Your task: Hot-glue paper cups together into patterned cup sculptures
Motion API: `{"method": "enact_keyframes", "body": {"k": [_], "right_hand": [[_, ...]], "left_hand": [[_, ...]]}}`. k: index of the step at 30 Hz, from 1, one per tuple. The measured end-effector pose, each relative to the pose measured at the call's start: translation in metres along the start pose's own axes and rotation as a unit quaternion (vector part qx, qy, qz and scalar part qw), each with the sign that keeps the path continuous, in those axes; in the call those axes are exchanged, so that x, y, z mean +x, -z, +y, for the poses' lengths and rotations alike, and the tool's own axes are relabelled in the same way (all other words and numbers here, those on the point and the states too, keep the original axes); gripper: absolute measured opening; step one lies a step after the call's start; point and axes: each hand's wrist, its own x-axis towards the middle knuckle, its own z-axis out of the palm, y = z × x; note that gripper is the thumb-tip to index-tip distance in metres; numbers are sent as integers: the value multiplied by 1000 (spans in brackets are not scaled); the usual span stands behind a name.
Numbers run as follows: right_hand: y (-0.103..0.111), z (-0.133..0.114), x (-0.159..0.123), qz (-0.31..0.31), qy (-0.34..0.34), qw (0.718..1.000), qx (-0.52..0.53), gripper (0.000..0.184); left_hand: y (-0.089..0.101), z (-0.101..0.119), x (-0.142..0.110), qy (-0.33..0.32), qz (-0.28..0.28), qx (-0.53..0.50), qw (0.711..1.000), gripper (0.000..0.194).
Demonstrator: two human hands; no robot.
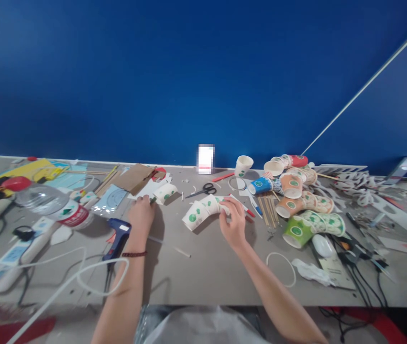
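Observation:
White paper cups with green print (200, 211) lie joined in a curved row at the middle of the table. My right hand (232, 220) curls its thumb and fingers around the right end of that row. A separate white paper cup (165, 193) lies on its side to the left. My left hand (141, 216) is beside its left end, fingers drawn together, with something small and dark green at the fingertips that I cannot make out. Dark scissors (203, 190) lie behind the joined cups, and a blue hot glue gun (117, 236) is left of my left wrist.
On the right lie stacked coloured cups (298, 231), wooden sticks (269, 210) and cables. A white cup (243, 166) stands near the wall. A plastic bottle (50, 200), a power strip (22, 253) and a looping white cord (81, 272) occupy the left.

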Motion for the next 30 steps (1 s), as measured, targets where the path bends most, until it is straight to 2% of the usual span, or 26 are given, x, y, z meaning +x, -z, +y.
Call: {"method": "enact_keyframes", "body": {"k": [3, 9, 14, 21, 24, 26, 27, 30], "right_hand": [[-1, 0, 0, 2, 2, 1000, -4, 22], [0, -2, 1, 7, 15, 1000, -11, 22], [1, -4, 1, -5, 8, 1000, -5, 21], [0, -3, 1, -15, 16, 1000, 22, 24], [1, -5, 0, -22, 2, 999, 46, 24], [1, -6, -1, -39, -13, 996, 73, 24], [1, -7, -2, -54, -22, 994, 90, 23], [-2, -9, -6, -107, -70, 978, 162, 21]], "left_hand": [[-1, 1, 2, 3, 19, -3, 1000, 37], [-5, -1, 7, -11, -3, -48, 999, 27], [-6, -4, 5, 24, 37, -103, 994, 17], [-1, -9, 1, 84, 137, -170, 972, 24], [0, -5, 1, 51, 193, -285, 937, 24], [0, 4, -1, 6, 214, -421, 882, 24], [0, 11, -3, -15, 210, -456, 865, 24], [2, 38, -17, -94, 165, -487, 852, 23]]}}
